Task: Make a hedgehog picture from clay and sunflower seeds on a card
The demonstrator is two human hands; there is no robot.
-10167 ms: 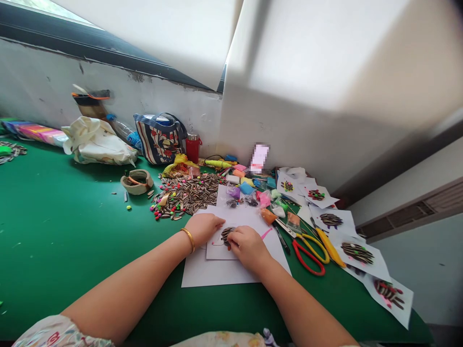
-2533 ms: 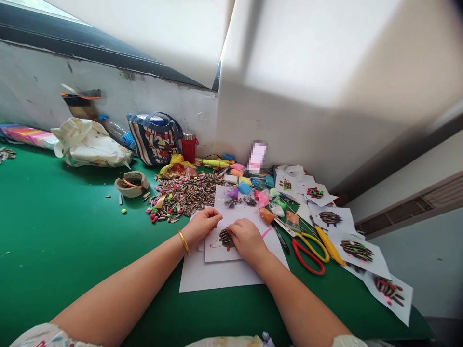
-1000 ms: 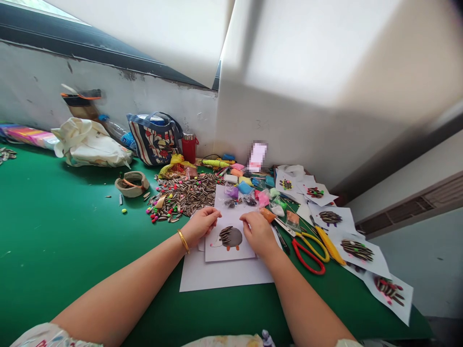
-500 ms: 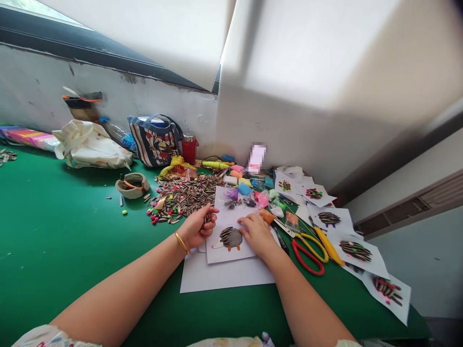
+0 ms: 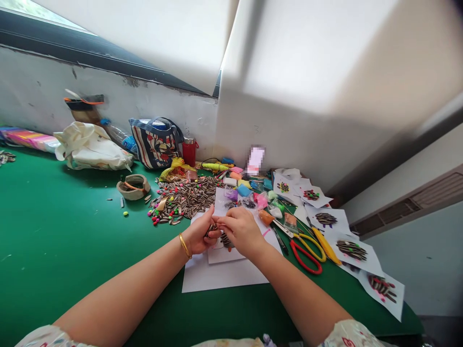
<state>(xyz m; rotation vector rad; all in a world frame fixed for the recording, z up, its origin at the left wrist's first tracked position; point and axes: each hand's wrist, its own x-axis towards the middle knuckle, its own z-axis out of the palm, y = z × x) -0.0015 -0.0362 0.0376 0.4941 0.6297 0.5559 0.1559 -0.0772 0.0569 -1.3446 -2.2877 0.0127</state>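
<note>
My left hand (image 5: 202, 232), with a gold bangle at the wrist, is curled around several striped sunflower seeds (image 5: 212, 228). My right hand (image 5: 241, 230) reaches over to it, its thumb and index finger pinched at the seeds; whether a seed is between the fingertips is hidden. Beneath both hands lies a white sheet (image 5: 217, 256) with a hedgehog figure (image 5: 226, 241) partly covered in seeds, on top of larger white paper (image 5: 202, 279). A seed pile (image 5: 191, 195) mixed with small coloured balls spreads just beyond my left hand.
Scissors (image 5: 307, 255), a yellow cutter (image 5: 326, 246) and bags of coloured clay (image 5: 265, 217) lie right of the sheet. Finished hedgehog sheets (image 5: 392, 301) line the right edge. A round clay bowl (image 5: 133, 193), a white bag (image 5: 94, 152) and a striped bag (image 5: 155, 144) stand left.
My right hand has lifted from the sheet and moved left to my left hand, its fingers now together at the seeds. It now covers part of the hedgehog.
</note>
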